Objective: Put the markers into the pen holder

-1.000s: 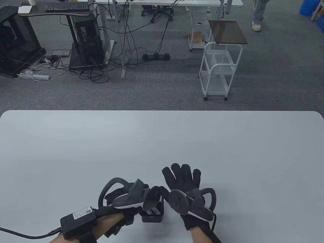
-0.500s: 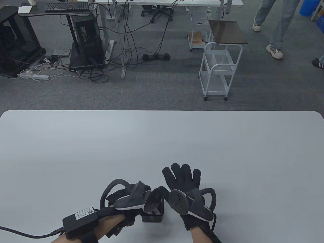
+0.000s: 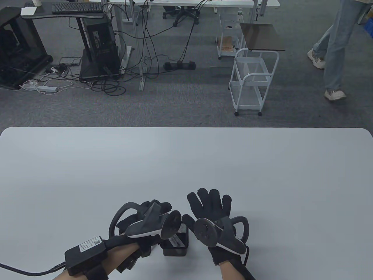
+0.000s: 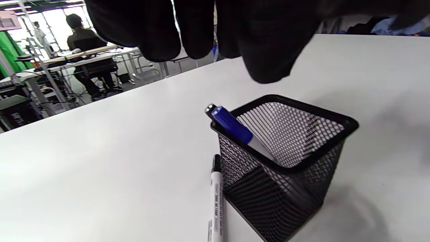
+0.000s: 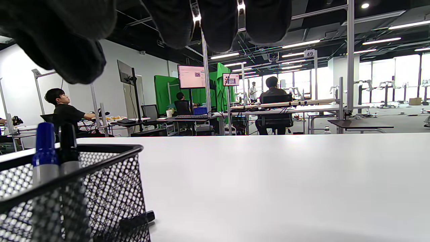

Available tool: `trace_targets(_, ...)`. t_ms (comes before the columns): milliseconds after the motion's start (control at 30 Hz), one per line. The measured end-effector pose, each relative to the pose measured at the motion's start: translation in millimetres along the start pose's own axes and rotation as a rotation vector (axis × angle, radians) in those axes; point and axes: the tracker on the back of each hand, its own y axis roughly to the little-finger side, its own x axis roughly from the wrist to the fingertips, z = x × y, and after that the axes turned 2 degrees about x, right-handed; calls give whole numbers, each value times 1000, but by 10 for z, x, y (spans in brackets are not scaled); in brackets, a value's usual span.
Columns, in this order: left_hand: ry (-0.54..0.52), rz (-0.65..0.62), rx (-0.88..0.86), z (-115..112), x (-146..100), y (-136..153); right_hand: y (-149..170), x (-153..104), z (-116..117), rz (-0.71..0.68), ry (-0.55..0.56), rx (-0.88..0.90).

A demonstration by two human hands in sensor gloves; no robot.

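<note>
A black mesh pen holder (image 3: 174,248) stands near the table's front edge, between my two hands. In the left wrist view the holder (image 4: 285,161) contains a blue-capped marker (image 4: 231,126) and a black-capped marker (image 4: 210,109), both leaning in one corner. A third marker (image 4: 216,198) lies on the table against the holder's base. My left hand (image 3: 154,208) hovers just above and left of the holder, its fingers (image 4: 198,30) loose and empty. My right hand (image 3: 209,201) is spread open and empty to the right of the holder (image 5: 84,195).
The white table (image 3: 186,163) stretches wide beyond the hands. Past its far edge stand a white wire cart (image 3: 253,81), desks and floor cables. A person (image 3: 335,58) walks at the far right.
My left hand has drawn slightly left and back from the holder, and its fingers now show. The right hand has not moved. The person in the background has walked on.
</note>
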Motion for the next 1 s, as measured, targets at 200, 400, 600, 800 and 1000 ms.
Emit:
trace_targets(200, -17, 150, -27, 3, -90, 121, -1, -2, -5, -2, 7, 2)
trace_targets(400, 97, 285, -133, -154, -118, 242, 4, -8, -5, -3, 11, 7)
trace_targets(600, 115, 301, -144, -512, -119, 194, 10, -13, -3, -2, 14, 11)
trace_targets(800, 192, 311, -146, -919, -70, 124, 12, -14, 0, -3, 12, 13)
trace_targets(1000, 230, 351, -189, -1273, -22, 46, 12, -16, 1, -4, 8, 15)
